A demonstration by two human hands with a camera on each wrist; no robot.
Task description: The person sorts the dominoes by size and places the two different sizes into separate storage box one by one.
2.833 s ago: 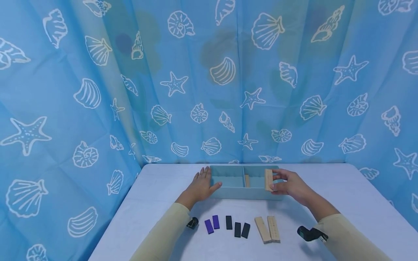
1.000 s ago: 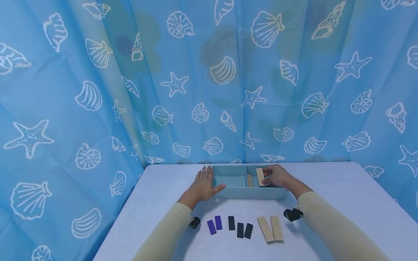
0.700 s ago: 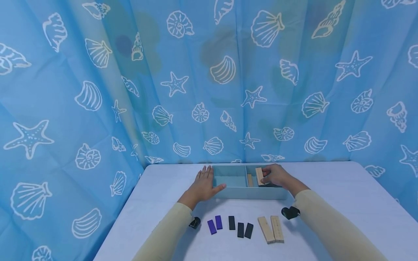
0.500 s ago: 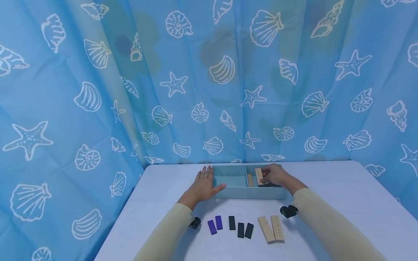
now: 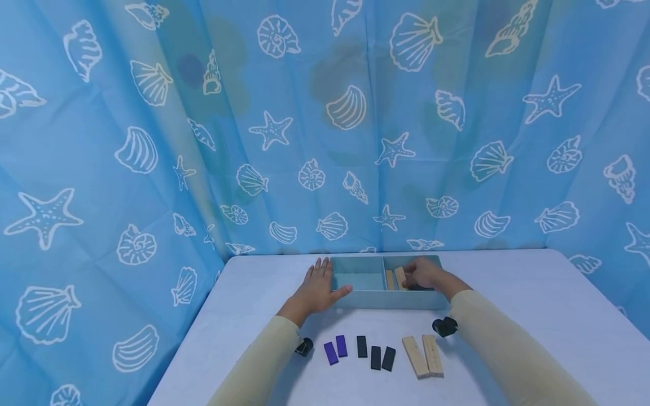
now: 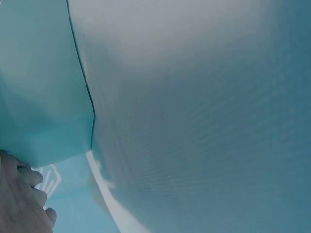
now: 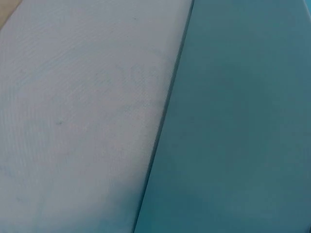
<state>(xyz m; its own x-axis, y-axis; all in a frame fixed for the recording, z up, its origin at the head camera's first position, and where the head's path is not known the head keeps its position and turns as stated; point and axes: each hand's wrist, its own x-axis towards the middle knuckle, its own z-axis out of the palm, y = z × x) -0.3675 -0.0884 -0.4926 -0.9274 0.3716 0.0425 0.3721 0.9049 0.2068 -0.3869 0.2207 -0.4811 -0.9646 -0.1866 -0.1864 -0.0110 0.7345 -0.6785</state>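
Observation:
A light blue box [image 5: 386, 300] with one divider lies across the back of the table. My left hand [image 5: 316, 290] rests straight-fingered against its left end; in the left wrist view part of that hand [image 6: 22, 199] touches the box wall [image 6: 43, 107]. Inside the right compartment, my right hand [image 5: 425, 273] pinches a wooden block [image 5: 400, 276], low down and slightly tilted. Another wooden block [image 5: 389, 279] lies beside the divider, just left of the held one. The right wrist view has only the box's outer wall [image 7: 228, 116] and tabletop, not the hand.
In front of the box, two purple blocks [image 5: 331, 353], three black blocks [image 5: 376, 357] and two longer-looking wooden blocks [image 5: 415, 357] lie on the white table [image 5: 228, 316]. A blue shell-patterned curtain [image 5: 325, 141] hangs behind and at the sides.
My right hand has carried the wooden block from above the box's right end leftward and down into the right compartment, near the other block. My left hand has stayed at the left end.

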